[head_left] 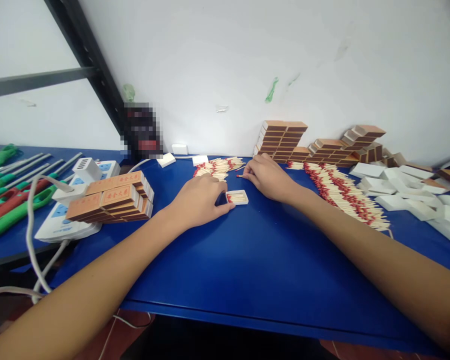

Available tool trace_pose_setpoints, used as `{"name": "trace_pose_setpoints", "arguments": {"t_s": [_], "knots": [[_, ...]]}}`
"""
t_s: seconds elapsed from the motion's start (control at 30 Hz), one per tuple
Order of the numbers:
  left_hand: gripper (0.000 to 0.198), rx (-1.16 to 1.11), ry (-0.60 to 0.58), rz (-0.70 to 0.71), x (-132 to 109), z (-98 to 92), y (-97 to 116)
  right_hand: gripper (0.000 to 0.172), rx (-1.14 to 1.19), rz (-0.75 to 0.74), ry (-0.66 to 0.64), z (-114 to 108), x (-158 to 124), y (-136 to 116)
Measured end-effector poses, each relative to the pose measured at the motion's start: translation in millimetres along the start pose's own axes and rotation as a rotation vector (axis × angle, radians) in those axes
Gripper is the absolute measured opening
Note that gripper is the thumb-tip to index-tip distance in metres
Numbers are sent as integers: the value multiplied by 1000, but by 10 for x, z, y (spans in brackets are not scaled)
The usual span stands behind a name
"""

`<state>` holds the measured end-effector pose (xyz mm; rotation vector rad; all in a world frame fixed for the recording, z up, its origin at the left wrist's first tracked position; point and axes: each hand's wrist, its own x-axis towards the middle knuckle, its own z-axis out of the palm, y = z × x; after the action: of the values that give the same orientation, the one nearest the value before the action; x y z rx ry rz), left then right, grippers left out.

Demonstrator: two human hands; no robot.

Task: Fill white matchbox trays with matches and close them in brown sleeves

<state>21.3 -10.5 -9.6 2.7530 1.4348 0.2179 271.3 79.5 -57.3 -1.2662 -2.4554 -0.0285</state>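
Observation:
A small white matchbox tray [237, 197] with a few red-tipped matches in it lies on the blue table [247, 260]. My left hand [198, 200] rests curled beside it, thumb and fingers pinching its left end. Just behind the tray, my right hand [268, 177] is closed, pinching red-tipped matches [240, 175] at the edge of a loose match pile [217, 168].
Stacked brown matchbox sleeves [114, 200] lie at the left on a white power strip [65, 225]. More sleeves [281, 140] are piled against the wall. A long heap of matches [345, 192] and white empty trays [420, 197] fill the right. Green-handled tools [11, 197] lie far left.

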Motion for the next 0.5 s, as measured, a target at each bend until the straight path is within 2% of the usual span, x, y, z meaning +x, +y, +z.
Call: {"name": "trace_pose_setpoints", "arguments": {"t_s": [0.23,0.37,0.5], "knots": [[34,3,3,-11,2,10,-6,24,75,-34,-25,-183,-46,-134],[35,-5,-2,-14,2,10,-8,25,211,-37,-102,-364,-118,-335],[35,4,-5,-11,6,6,-5,22,249,-53,-202,-425,-177,-536]]}}
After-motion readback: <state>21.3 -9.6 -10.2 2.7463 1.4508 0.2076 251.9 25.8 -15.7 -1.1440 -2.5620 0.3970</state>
